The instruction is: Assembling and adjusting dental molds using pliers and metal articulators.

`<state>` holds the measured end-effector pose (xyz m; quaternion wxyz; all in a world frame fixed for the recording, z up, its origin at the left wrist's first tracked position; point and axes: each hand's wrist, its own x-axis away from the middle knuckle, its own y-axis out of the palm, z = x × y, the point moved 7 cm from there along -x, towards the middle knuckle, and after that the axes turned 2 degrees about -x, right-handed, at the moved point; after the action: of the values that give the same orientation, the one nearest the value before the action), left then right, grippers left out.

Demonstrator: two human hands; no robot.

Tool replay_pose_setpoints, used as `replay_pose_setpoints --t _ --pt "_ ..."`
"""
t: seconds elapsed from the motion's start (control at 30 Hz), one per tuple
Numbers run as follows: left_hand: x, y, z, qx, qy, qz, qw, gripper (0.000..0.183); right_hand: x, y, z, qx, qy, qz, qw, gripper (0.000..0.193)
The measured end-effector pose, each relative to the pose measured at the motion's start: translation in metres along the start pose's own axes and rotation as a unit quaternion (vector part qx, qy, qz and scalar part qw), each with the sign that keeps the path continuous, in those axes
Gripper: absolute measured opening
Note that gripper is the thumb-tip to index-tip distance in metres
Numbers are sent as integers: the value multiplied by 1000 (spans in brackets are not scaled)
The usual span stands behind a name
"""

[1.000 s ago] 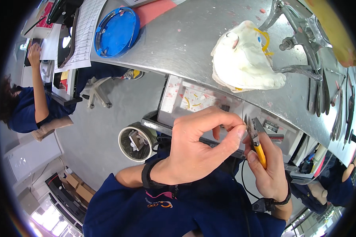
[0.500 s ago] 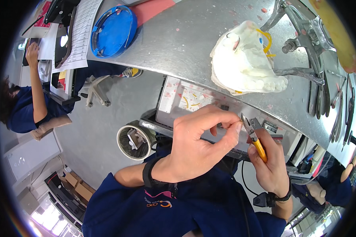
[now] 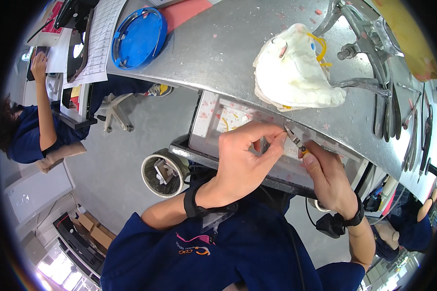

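Note:
My left hand (image 3: 245,157) is closed, its thumb and index finger pinched around something too small to make out. At those fingertips are the metal jaws of a pair of pliers (image 3: 295,139), tilted up and left. My right hand (image 3: 327,174) is wrapped round the pliers' yellow handle and hides most of it. Both hands are over an open drawer (image 3: 204,133) under the bench edge. Above them on the metal bench (image 3: 213,53) rests a white plaster dental model (image 3: 289,72) with yellow wax-like strands (image 3: 321,48) on it.
A metal articulator frame (image 3: 381,63) stands beside the model, with several hand tools (image 3: 412,128) to its right. A round blue case (image 3: 138,41) lies at the bench's left. A waste bin (image 3: 148,182) is on the floor. Another person (image 3: 29,126) sits at far left.
Both hands and the pliers have shifted slightly left and upward. The pliers have turned to a more slanted angle, and my right hand now covers more of the handle.

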<state>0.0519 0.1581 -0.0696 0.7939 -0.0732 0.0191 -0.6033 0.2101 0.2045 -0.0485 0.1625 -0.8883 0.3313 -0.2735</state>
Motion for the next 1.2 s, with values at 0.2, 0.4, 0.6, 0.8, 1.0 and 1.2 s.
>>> replay_pose_setpoints --t 0.2,0.4,0.6,0.8,1.0,1.2 --pt "-3 2 -9 4 -19 1 1000 10 -9 3 8 35 44 0 998 33" --pt "-4 3 -17 -12 -76 -17 997 11 -17 15 33 73 109 -55 990 24" --pt "-9 -1 6 -59 36 27 997 10 -13 8 30 68 76 52 993 19" --pt "23 -31 18 20 -43 -8 999 10 42 -52 -62 137 0 1 991 30" --pt "14 3 38 333 -180 -203 903 10 58 -130 -78 308 -41 383 870 33" --pt "6 23 54 418 -251 -253 835 19 -2 -133 -81 318 -108 398 854 30"
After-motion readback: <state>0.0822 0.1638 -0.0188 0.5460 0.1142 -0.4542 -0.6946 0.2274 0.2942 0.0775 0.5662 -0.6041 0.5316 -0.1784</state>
